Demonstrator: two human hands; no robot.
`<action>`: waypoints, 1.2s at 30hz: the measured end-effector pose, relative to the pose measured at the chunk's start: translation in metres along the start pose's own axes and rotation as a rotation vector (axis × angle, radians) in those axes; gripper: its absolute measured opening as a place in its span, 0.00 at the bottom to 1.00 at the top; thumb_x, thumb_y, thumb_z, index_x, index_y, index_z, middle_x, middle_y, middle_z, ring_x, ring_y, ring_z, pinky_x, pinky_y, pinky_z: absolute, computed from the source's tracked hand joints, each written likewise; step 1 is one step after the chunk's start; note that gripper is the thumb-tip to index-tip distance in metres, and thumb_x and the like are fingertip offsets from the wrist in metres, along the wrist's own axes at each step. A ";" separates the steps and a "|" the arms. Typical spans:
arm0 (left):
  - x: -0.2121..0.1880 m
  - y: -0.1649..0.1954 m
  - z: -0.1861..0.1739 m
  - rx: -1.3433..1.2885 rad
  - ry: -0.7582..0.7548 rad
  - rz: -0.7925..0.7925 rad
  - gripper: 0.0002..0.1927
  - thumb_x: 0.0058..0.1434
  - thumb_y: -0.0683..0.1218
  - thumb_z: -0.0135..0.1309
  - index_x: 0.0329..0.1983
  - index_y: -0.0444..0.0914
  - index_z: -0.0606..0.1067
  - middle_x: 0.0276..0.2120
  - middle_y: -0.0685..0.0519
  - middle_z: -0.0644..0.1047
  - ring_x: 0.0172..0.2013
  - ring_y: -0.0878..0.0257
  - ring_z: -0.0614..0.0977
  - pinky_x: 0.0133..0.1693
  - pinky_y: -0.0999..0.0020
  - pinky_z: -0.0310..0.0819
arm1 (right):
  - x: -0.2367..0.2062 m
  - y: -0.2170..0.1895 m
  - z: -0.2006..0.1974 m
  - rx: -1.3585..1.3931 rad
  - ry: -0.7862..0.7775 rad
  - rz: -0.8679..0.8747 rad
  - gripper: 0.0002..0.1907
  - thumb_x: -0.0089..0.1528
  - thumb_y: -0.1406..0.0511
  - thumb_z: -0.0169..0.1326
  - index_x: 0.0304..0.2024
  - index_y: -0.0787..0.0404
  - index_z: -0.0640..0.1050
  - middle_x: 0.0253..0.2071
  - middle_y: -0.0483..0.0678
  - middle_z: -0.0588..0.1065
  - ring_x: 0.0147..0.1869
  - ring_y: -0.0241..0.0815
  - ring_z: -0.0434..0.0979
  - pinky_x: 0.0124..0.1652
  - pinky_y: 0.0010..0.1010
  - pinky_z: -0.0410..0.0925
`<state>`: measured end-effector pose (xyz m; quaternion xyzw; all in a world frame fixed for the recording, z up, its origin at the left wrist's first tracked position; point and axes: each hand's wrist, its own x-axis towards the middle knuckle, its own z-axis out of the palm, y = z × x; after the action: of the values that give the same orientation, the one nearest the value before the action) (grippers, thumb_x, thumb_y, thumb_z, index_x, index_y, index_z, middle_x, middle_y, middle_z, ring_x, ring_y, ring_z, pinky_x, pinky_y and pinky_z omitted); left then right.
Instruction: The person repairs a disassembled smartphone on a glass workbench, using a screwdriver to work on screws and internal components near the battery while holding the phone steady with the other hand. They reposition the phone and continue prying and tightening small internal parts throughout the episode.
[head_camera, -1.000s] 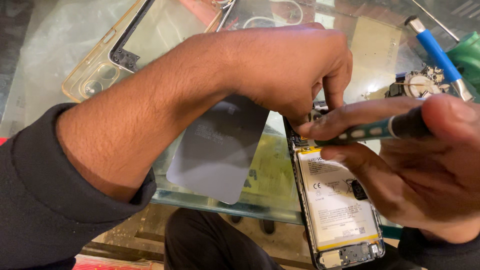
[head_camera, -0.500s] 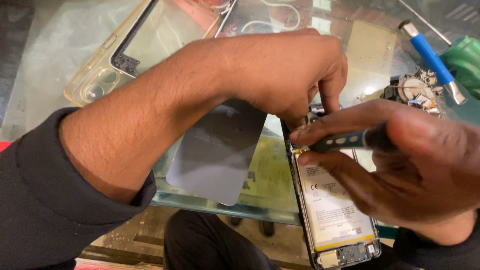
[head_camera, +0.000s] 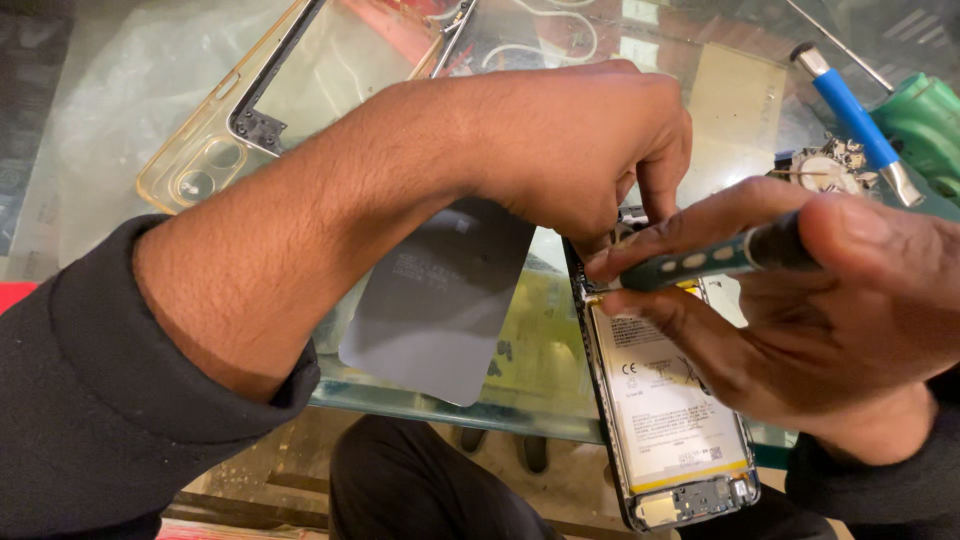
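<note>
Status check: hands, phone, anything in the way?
Left hand pinching at opened phone top. Right hand holds screwdriver tip to phone. Left hand hides the contact spot.

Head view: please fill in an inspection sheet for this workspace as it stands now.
Surface: glass table, see-through.
Job's things: opened phone, battery exposed; dark screwdriver.
Clutter: grey back panel; clear case; blue-handled tool; green object; small loose parts.
Hands: left hand pinches at the phone's top; right hand holds the screwdriver.
Cables: white wire, top.
Surroundings: dark trousers under the glass.
</note>
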<state>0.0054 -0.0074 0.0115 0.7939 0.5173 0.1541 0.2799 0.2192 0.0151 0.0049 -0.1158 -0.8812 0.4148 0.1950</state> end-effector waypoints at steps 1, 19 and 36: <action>0.000 0.000 0.001 -0.013 -0.003 -0.015 0.20 0.38 0.41 0.68 0.37 0.49 0.85 0.29 0.57 0.81 0.29 0.63 0.82 0.30 0.62 0.74 | -0.001 -0.001 0.001 -0.023 0.035 -0.019 0.11 0.63 0.74 0.57 0.47 0.69 0.74 0.42 0.52 0.82 0.46 0.38 0.86 0.45 0.22 0.79; 0.002 -0.004 0.000 -0.049 0.037 0.077 0.24 0.35 0.42 0.72 0.40 0.46 0.84 0.29 0.58 0.80 0.29 0.65 0.80 0.29 0.65 0.74 | -0.004 -0.001 0.005 -0.178 0.107 -0.213 0.10 0.64 0.77 0.58 0.45 0.75 0.71 0.41 0.56 0.79 0.45 0.34 0.85 0.45 0.24 0.77; 0.006 -0.017 0.003 -0.067 0.009 0.110 0.25 0.34 0.42 0.72 0.41 0.46 0.85 0.33 0.60 0.81 0.30 0.66 0.80 0.29 0.64 0.74 | -0.019 0.014 -0.001 -0.019 -0.018 -0.008 0.08 0.65 0.73 0.56 0.47 0.68 0.77 0.46 0.53 0.81 0.51 0.39 0.86 0.51 0.27 0.79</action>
<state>-0.0026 0.0025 -0.0012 0.8107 0.4687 0.1900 0.2950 0.2367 0.0174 -0.0100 -0.1104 -0.8872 0.4069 0.1876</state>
